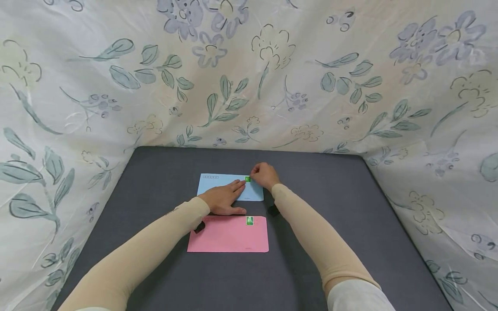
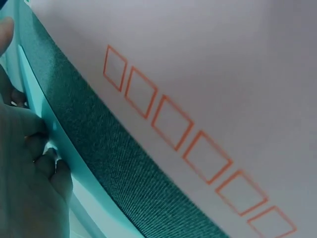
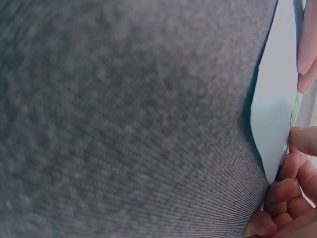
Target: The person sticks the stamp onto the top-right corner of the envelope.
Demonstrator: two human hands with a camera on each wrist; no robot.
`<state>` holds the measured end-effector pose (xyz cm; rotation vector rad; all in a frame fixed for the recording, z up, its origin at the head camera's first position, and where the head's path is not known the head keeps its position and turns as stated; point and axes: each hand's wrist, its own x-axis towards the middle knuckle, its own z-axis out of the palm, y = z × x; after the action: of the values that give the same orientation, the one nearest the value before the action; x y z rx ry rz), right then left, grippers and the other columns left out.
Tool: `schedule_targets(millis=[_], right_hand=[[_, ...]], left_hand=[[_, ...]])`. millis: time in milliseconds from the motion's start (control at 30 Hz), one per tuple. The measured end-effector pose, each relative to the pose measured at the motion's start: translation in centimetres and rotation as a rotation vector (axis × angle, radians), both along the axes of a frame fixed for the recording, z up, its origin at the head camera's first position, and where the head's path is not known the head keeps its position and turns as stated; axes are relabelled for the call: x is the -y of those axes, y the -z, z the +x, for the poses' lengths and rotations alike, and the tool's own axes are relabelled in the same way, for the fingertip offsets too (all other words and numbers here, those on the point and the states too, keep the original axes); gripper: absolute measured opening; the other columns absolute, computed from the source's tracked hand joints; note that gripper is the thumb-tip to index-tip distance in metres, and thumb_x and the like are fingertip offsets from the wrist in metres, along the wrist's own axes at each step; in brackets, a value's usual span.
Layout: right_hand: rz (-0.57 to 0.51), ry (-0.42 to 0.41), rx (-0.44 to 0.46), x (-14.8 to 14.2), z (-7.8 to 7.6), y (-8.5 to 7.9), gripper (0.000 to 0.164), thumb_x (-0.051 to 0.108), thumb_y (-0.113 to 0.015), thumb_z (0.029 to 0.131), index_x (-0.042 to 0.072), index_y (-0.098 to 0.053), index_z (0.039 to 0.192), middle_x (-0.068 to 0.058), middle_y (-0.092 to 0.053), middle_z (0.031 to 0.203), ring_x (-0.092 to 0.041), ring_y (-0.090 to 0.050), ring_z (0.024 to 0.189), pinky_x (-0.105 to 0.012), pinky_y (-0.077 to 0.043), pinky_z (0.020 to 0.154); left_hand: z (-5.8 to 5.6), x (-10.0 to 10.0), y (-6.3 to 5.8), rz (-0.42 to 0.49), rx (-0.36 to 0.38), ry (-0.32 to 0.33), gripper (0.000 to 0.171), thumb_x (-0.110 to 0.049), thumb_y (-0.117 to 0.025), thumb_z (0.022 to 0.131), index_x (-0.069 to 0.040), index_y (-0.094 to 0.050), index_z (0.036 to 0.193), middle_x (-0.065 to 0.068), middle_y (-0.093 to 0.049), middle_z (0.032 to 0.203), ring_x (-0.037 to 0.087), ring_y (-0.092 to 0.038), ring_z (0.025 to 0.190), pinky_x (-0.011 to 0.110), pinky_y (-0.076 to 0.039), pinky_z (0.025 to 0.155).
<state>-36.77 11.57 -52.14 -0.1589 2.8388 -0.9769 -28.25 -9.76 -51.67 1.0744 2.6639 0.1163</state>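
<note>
A light blue envelope (image 1: 215, 180) lies flat, with a small green stamp (image 1: 247, 179) at its far right corner. My left hand (image 1: 225, 198) rests on the envelope with its fingers out straight, fingertips right beside the stamp. At the stamp's right edge my right hand (image 1: 266, 176) pinches with thumb and curled fingers. Seen from the right wrist, the right thumb (image 3: 304, 140) meets the green edge of the stamp (image 3: 295, 110). Nearer to me is a pink envelope (image 1: 229, 237) bearing its own green stamp (image 1: 250, 220), and the left wrist overlaps its upper left corner.
Both envelopes lie on a dark grey cloth-covered table (image 1: 323, 194). A floral curtain (image 1: 249, 99) hangs behind the table and along its sides. Small printed boxes (image 1: 210, 177) mark the blue envelope's far left corner.
</note>
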Motion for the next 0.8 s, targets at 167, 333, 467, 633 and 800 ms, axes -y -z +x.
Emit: schedule_targets(millis=[167, 333, 467, 633, 800], right_hand=[[-0.004, 0.006, 0.005, 0.10, -0.20, -0.07, 0.013, 0.019, -0.074, 0.103, 0.009, -0.077, 0.095, -0.005, -0.071, 0.091, -0.023, -0.062, 0.083, -0.036, -0.049, 0.074], [-0.014, 0.009, 0.006, 0.13, -0.33, -0.17, 0.013, 0.018, -0.074, 0.104, 0.009, -0.077, 0.095, -0.005, -0.071, 0.092, -0.023, -0.062, 0.082, -0.036, -0.050, 0.074], [-0.024, 0.011, 0.006, 0.12, -0.23, -0.28, 0.014, 0.018, -0.073, 0.104, 0.008, -0.078, 0.096, -0.006, -0.072, 0.093, -0.023, -0.062, 0.084, -0.037, -0.050, 0.075], [-0.062, 0.025, 0.019, 0.18, -0.15, -0.33, 0.014, 0.017, -0.072, 0.105, 0.007, -0.079, 0.098, -0.007, -0.073, 0.097, -0.024, -0.062, 0.088, -0.037, -0.051, 0.077], [-0.096, 0.038, 0.035, 0.13, -0.14, -0.41, 0.014, 0.017, -0.073, 0.105, 0.007, -0.079, 0.097, -0.007, -0.073, 0.099, -0.025, -0.061, 0.088, -0.037, -0.049, 0.078]], left_hand=[[-0.26, 0.27, 0.09, 0.011, 0.007, -0.002, 0.102, -0.075, -0.045, 0.104, -0.004, -0.018, 0.173, 0.008, -0.011, 0.181, 0.025, -0.008, 0.166, 0.042, -0.023, 0.130], [-0.69, 0.49, 0.27, -0.007, 0.005, 0.000, 0.103, -0.076, -0.043, 0.104, -0.006, -0.015, 0.174, 0.007, -0.008, 0.182, 0.023, -0.006, 0.166, 0.040, -0.022, 0.130], [-0.88, 0.56, 0.34, -0.013, 0.008, 0.004, 0.104, -0.077, -0.043, 0.103, -0.006, -0.014, 0.174, 0.006, -0.006, 0.182, 0.022, -0.004, 0.166, 0.038, -0.020, 0.130], [-1.03, 0.79, 0.36, -0.003, 0.009, 0.012, 0.105, -0.078, -0.043, 0.103, -0.006, -0.015, 0.173, 0.006, -0.006, 0.182, 0.023, -0.005, 0.166, 0.039, -0.020, 0.130], [-0.99, 1.02, 0.37, 0.021, 0.016, 0.009, 0.104, -0.077, -0.045, 0.103, -0.006, -0.016, 0.173, 0.006, -0.006, 0.182, 0.023, -0.005, 0.166, 0.040, -0.021, 0.130]])
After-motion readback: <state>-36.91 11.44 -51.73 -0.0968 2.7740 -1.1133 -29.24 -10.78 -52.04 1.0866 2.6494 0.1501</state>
